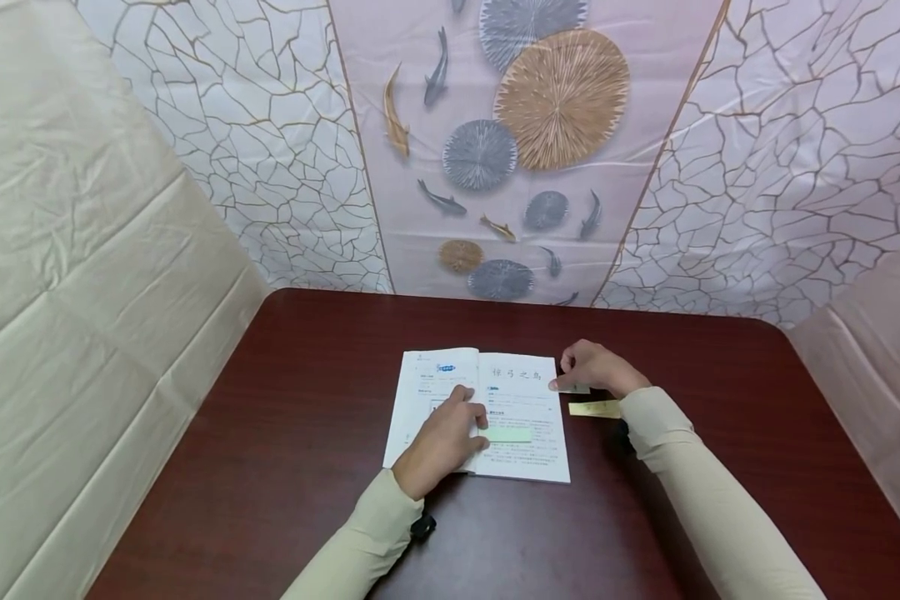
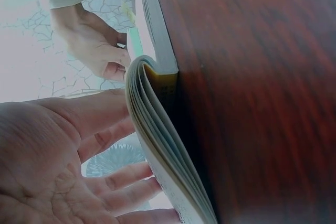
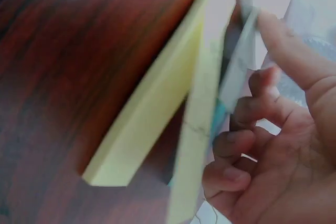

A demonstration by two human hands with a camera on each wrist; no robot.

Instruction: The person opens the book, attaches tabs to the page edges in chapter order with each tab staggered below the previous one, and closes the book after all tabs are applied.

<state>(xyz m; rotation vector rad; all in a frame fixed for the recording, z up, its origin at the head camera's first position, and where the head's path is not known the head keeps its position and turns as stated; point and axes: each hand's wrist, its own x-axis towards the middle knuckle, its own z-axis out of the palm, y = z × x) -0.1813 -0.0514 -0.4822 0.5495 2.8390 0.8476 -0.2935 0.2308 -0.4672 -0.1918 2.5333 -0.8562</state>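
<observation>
An open printed book (image 1: pixel 525 467) lies on the table. My left hand (image 1: pixel 444 433) rests across its gutter and left page, fingers spread. Its thumb and index tips sit at the left end of a green sticky note (image 1: pixel 512 435) on the right page. My right hand (image 1: pixel 592 367) is at the book's right edge. In the right wrist view its thumb (image 3: pixel 294 45) reaches out straight to a pale paper strip (image 3: pixel 239 69) at the page edge, while the other fingers bend loosely. The strip slants off the edge, partly hidden by the hand.
Just below the right hand lies a yellow sticky pad (image 1: pixel 594 408), its top sheet lifted in the right wrist view. The dark wooden table (image 1: pixel 270 467) surrounds the book. A patterned cloth backdrop (image 1: pixel 495 208) hangs behind the table's far edge.
</observation>
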